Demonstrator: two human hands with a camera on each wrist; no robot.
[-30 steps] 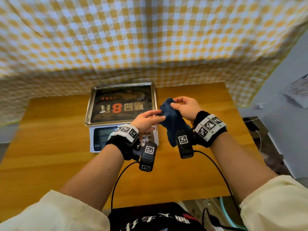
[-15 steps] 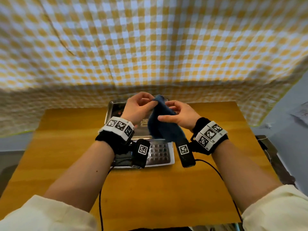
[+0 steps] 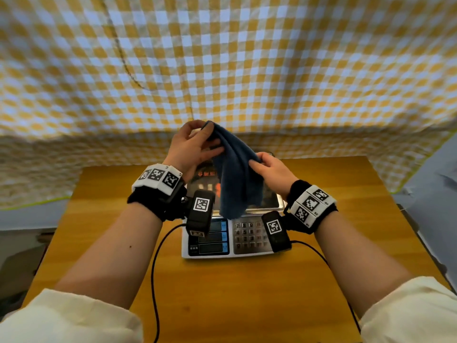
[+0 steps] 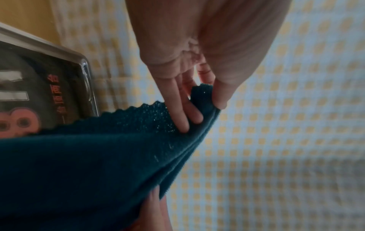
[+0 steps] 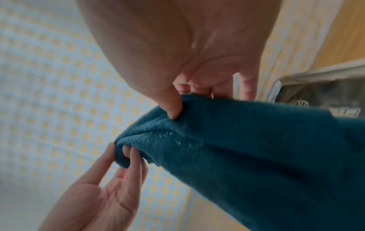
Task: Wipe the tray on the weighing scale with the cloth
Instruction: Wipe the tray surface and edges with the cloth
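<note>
Bright, even light; wrist views blurred

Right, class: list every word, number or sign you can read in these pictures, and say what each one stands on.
"8": large orange numeral printed inside the tray.
"7 8 9" and "4 5": keys of the weighing scale; the other keys are too blurred to read.
Red Chinese characters inside the tray: too blurred to read.
Labels beside the scale's displays: too small to read.
Wristbands: square code patterns only, no words.

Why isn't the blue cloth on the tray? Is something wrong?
Nothing looks wrong. Both hands, left and right, hold the cloth up in the air above the tray on the scale. Wiping hasn't started.
</note>
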